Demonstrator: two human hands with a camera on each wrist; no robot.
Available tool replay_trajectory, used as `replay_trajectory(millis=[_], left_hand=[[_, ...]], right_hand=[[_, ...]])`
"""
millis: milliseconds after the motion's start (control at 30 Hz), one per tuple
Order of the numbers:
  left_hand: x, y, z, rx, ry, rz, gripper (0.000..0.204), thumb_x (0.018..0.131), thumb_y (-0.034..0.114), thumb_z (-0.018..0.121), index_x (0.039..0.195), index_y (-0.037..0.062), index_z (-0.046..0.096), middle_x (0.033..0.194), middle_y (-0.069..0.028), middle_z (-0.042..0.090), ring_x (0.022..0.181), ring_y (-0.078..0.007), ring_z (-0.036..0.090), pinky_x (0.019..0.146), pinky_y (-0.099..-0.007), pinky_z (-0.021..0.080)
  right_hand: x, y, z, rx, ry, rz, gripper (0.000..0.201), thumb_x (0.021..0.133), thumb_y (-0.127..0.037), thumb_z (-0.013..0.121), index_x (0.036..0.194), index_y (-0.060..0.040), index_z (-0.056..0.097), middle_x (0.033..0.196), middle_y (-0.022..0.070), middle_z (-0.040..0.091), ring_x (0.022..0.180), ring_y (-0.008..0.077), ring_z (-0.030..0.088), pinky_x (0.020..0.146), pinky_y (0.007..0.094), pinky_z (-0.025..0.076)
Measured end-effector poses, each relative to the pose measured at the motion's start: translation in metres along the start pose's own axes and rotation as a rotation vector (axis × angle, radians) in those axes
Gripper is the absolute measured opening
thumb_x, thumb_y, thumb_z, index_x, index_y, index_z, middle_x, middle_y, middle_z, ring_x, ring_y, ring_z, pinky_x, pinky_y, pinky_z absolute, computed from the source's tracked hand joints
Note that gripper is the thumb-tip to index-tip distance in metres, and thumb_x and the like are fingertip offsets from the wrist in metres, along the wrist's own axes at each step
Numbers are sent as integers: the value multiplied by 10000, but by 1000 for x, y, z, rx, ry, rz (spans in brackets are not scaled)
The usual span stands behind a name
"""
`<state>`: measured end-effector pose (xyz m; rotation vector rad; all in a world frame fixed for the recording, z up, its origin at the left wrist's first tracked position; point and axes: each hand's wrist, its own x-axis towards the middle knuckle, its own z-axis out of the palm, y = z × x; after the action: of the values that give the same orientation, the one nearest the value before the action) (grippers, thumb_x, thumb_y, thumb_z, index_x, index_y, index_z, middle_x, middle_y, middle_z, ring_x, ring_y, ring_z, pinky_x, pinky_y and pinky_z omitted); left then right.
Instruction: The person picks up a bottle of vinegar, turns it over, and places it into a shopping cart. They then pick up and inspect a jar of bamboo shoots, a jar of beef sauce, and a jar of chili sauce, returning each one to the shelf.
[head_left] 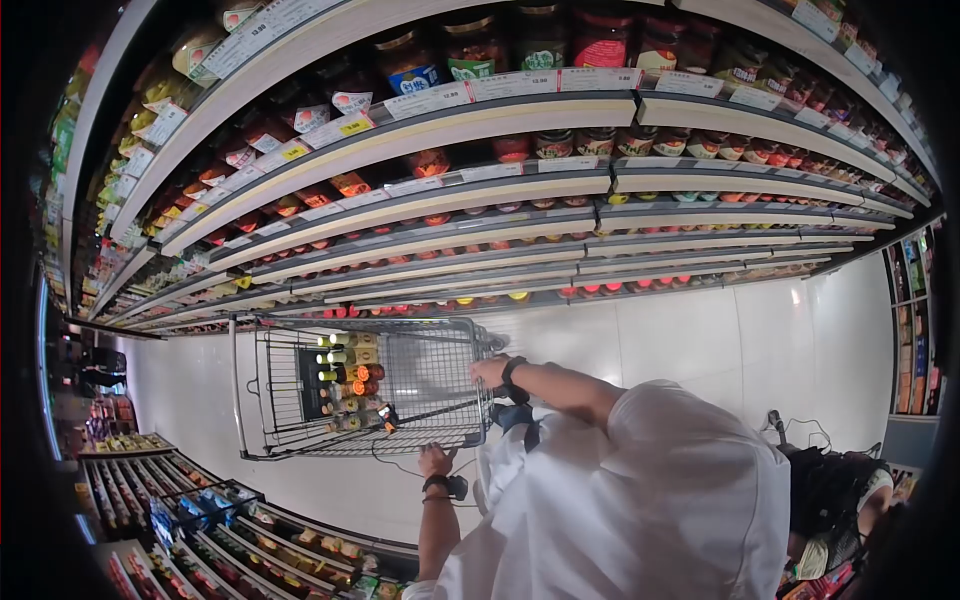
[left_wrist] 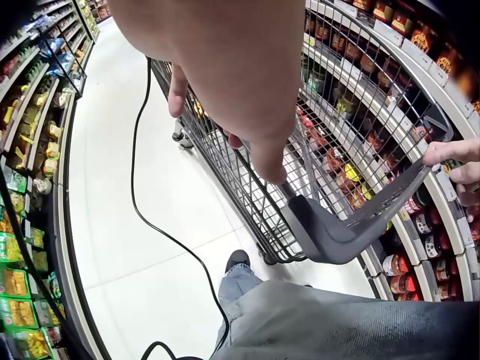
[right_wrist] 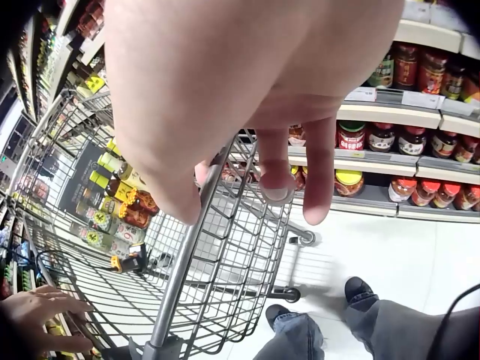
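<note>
A wire shopping cart [head_left: 430, 350] stands before the person. My right hand [head_left: 490, 372] rests at the cart's near rim; in the right wrist view two fingers [right_wrist: 319, 180] hang straight on the outer side of the rim bar, with the thumb on its inner side. My left hand [head_left: 435, 460] is beside the cart's other near corner, fingers extended, and the left wrist view shows it close over the dark handle [left_wrist: 337, 229]. Several bottles [head_left: 350, 375] with yellow-green or dark caps lie in the cart, some with orange labels. A small black-and-orange object [right_wrist: 133, 259] is near them.
Tall shelves [head_left: 400, 190] of jars run along the cart's far side. Lower racks [head_left: 240, 540] of packaged goods stand on the left. Pale tiled floor [head_left: 660, 330] lies between. A black cable [left_wrist: 139, 195] hangs near the left arm. Another person [head_left: 850, 500] is behind.
</note>
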<state>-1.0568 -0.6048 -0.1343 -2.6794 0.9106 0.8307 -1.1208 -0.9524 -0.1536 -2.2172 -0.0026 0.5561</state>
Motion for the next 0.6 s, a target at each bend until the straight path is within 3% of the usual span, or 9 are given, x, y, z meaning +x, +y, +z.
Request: replay_trajectory(millis=[67,333,400,433,600], left_hand=[[2,4,-9,23,-78,-39,832,837,709,611,1259,-8,629,1344,-200,611,1358,-396,473,1112,-457,421],[5,5,-14,91,-86,29,752,843,692,620,1190,26,666,1273,-160,651,1300,-361,524,1041,-447,480],[4,6,-14,49,-118,12,708,847,671,631,1156,37,684,1260,-145,657,1306,-349,523,1036,-450,485],[0,8,-14,66,-37,27,690,845,686,629,1035,30,726,1170,-175,691,1179,-331,604,1035,-424,463],[-7,13,-12,44,-33,-2,620,844,654,658,995,56,721,1208,-129,659,1244,-336,545,991,-458,490]], right_hand=[[-5,-5,-8,-12,3,26,343,806,-175,669,1144,-190,727,1295,28,627,1231,266,598,1035,424,475],[-12,-26,-31,8,19,247,354,815,-193,634,1152,-217,739,1164,98,729,1124,300,674,971,441,520],[1,-12,-18,4,60,194,362,813,-205,639,1160,-227,740,1163,95,728,1112,297,680,957,446,528],[8,-4,-12,13,55,154,353,817,-211,640,1153,-233,745,1174,88,724,1114,291,677,943,445,532],[-13,-17,-21,2,45,187,246,812,-249,671,1039,-204,756,1088,54,733,1070,281,683,899,429,544]])
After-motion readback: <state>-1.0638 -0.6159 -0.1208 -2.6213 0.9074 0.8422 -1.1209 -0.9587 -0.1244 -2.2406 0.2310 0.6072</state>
